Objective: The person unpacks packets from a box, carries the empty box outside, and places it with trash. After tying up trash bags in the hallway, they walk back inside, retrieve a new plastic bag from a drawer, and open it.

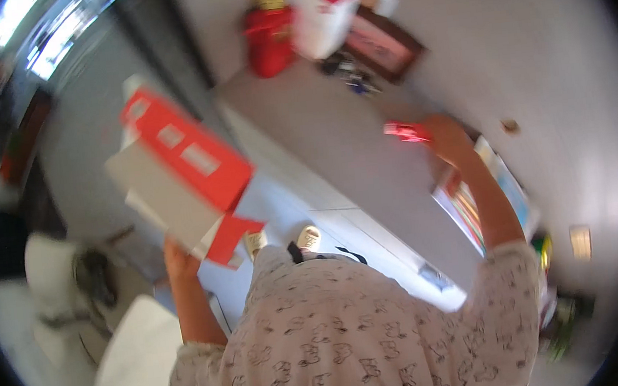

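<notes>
My left hand [182, 263] grips the lower end of a red and white cardboard box [198, 159], held out at the left over the floor. Its flaps hang open at the near end, and the hand's fingers are partly behind it. On the right, my right hand [447, 139] is closed on a small shiny red packet [406, 132] above the grey counter [318, 132]. Motion blurs both the packet and the box, so the packet's exact kind is unclear.
Toward the back of the counter stand a red bag [270, 40], a white and red box [322, 17], a brown framed box [384, 43] and keys [350, 74]. Books [467, 211] lie by my right forearm. White chairs [137, 358] are at the left.
</notes>
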Motion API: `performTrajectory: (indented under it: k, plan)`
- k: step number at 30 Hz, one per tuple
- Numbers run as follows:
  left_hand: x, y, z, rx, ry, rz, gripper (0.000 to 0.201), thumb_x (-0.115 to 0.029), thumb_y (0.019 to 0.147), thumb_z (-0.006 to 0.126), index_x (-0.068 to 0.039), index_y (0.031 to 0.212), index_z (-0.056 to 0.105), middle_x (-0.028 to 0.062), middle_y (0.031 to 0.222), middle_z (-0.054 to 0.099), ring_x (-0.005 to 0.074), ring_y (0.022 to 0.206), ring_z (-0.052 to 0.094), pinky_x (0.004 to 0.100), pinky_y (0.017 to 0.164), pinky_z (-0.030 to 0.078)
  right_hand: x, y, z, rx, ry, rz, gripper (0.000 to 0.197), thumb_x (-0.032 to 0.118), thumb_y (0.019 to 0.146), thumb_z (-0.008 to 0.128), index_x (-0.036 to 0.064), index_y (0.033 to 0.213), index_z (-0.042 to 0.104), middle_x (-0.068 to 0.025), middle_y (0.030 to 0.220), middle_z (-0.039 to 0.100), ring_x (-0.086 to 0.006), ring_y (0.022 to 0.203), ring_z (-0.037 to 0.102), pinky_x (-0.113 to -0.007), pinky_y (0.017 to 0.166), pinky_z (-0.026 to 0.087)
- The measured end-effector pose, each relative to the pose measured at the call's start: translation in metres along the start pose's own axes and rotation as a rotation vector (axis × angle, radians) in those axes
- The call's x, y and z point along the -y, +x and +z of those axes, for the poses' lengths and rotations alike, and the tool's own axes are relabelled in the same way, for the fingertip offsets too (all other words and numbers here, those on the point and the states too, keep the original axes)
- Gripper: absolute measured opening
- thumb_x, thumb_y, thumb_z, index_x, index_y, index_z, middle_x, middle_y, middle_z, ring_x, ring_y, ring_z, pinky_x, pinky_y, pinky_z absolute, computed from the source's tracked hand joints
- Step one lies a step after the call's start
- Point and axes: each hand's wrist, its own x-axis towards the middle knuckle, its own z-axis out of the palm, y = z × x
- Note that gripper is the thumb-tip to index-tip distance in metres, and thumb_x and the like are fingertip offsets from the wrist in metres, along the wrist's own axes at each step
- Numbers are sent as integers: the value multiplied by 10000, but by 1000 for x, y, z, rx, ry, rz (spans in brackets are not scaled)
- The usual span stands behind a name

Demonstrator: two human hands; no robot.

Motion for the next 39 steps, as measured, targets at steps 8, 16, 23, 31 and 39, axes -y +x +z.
performTrajectory:
  k: [8,16,23,31,39]
  plan:
    - [-18,7,17,-211,140,-73,380,-196,796,559,7,1099,451,88,1047,536,183,943,525,304,825,419,38,4,-9,-204,342,-101,642,201,659,640,55,1218,361,-139,1190,432,-291,1056,437,-386,881,364]
    - [-53,53,-28,-217,197,-88,368,-194,801,535,-1,1104,452,85,1030,542,174,931,521,311,826,409,316,83,15,351,1121,-304,973,173,627,696,55,1325,29,-171,1314,230,-274,1145,353,-378,903,337]
    - [-143,100,-74,-23,408,12,399,-171,791,542,13,1131,442,85,1064,522,157,966,486,298,847,384,430,231,49,509,1573,57,593,205,775,585,16,1252,287,-97,1203,400,-206,1087,400,-314,892,343]
    - [-247,150,-149,-267,278,116,485,-136,765,540,12,1192,366,117,1132,469,195,1063,423,328,927,314,572,374,37,763,1548,-346,544,113,740,610,-42,1194,353,-99,1171,436,-216,1055,427,-312,916,309]
    - [-310,254,-228,-469,-200,276,468,-142,760,581,3,1157,380,112,1104,485,214,984,499,347,842,420,726,511,28,1007,1420,-576,418,187,739,626,-38,1060,480,-83,1008,535,-180,920,487,-291,839,361]
